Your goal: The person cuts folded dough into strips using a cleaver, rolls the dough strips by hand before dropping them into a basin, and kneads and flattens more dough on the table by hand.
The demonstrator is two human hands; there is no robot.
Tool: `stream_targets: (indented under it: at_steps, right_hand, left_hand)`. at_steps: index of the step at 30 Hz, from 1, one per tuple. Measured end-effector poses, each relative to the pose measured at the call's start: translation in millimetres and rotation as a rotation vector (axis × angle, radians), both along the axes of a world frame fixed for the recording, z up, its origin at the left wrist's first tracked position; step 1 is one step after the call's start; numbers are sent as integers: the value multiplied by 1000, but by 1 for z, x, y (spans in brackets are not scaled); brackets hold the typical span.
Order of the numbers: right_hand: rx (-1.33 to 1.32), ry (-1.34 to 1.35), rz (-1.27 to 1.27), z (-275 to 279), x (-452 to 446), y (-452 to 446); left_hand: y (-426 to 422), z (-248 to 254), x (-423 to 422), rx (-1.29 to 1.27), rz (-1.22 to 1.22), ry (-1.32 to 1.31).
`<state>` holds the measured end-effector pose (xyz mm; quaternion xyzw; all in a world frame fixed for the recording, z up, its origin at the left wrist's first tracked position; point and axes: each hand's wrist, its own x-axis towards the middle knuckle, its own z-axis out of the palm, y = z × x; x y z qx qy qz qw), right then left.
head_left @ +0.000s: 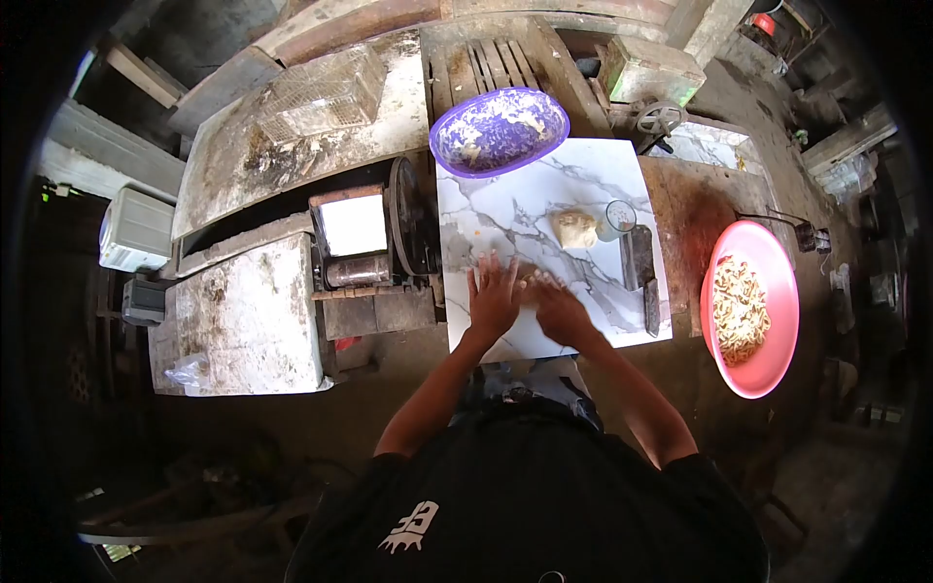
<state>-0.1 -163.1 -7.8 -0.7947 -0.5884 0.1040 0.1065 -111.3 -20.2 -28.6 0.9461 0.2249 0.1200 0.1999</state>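
Observation:
My left hand (495,297) lies flat on the white marble-patterned board (603,175), its fingers spread and pointing away from me. Close beside it, my right hand (561,313) is low over the board with its fingers toward the left hand. Those fingers are blurred, and whatever is under them cannot be made out. Beyond the hands sits a pale lump of dough (575,230), with a clear drinking glass (619,218) at its right. A dark flat bar (638,257) and a shorter dark piece (651,307) lie along the board's right side.
A purple basin (437,155) smeared with dough stands at the board's far edge. To the right is a pink basin (784,321) holding many small curled pieces. At the left stands a roller machine (358,273), near stained tables (238,325) and a wire crate (326,92).

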Motion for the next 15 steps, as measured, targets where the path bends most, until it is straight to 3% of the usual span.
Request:
stream_targets:
  at_steps: [1,5,9,11,13,15]
  right_hand:
    - [58,-103,23,5,-11,-3]
    - [0,-51,13,11,-16,-9]
    - [-123,-30,35,12,0,-6]
    - [-296,116,54,18,11,-3]
    - [-167,520,-35,18,29,6]
    - [-95,566,-239,31,34,4]
  left_hand:
    - [1,-6,4,8,70,15]
    - [5,-20,7,103,215,100]
    - [17,-24,15,243,201,121]
    - [20,-28,17,148,211,145]
    - [22,-23,15,124,227,89]
    - [22,-15,15,104,243,30]
